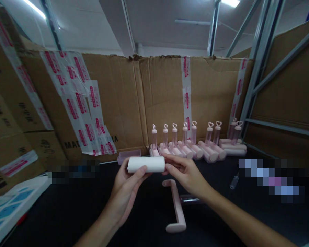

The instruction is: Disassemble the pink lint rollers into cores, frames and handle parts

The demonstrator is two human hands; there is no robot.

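Note:
A white roll is held level above the black table, roughly mid-view. My left hand wraps round its left part, thumb on the front. At the roll's right end are the bent fingers of my right hand, closed against it. Below the hands a pink bracket with two short arms lies on the table. Beside it, partly behind my right wrist, is a clear tube. Behind the roll sits a translucent pink tray.
Several pink rollers with upright clear tubes and heart-shaped loops line the cardboard wall. A small clear bottle lies at the right. White-and-blue sheets are at the left edge. Metal shelf posts stand behind.

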